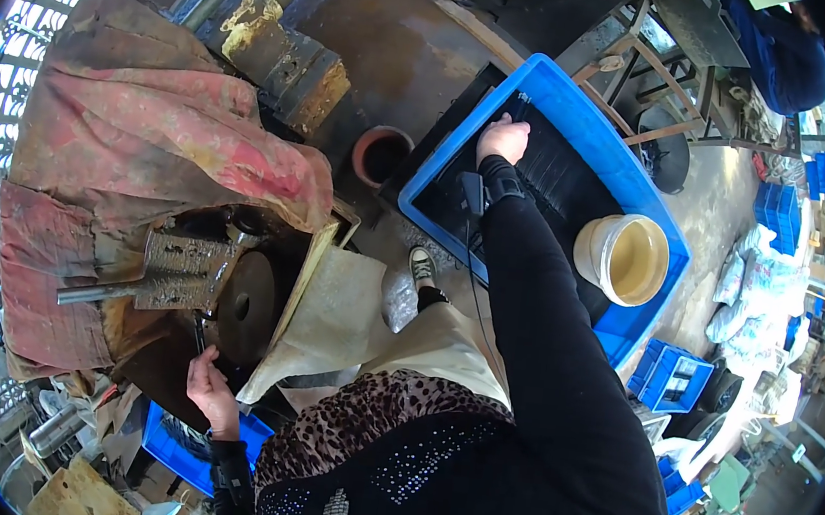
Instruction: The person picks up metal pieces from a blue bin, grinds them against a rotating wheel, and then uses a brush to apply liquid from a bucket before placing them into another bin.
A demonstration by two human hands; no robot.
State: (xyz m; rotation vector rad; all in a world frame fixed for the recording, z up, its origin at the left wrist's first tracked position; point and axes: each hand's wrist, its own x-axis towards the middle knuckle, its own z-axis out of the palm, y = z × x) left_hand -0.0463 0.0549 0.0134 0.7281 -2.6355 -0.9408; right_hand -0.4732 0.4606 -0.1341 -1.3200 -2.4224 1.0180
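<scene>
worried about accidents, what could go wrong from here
The left hand holds a dark piece close to the disc; if its grip slipped, the hand might touch the disc.

The right hand reaches into the tub, its sleeve passing near the bucket there; a bump could perhaps tip it.

From head height, one wide fisheye view faces steeply down, fairly near the bare left hand (209, 392) and bare right hand (503, 139).
</scene>
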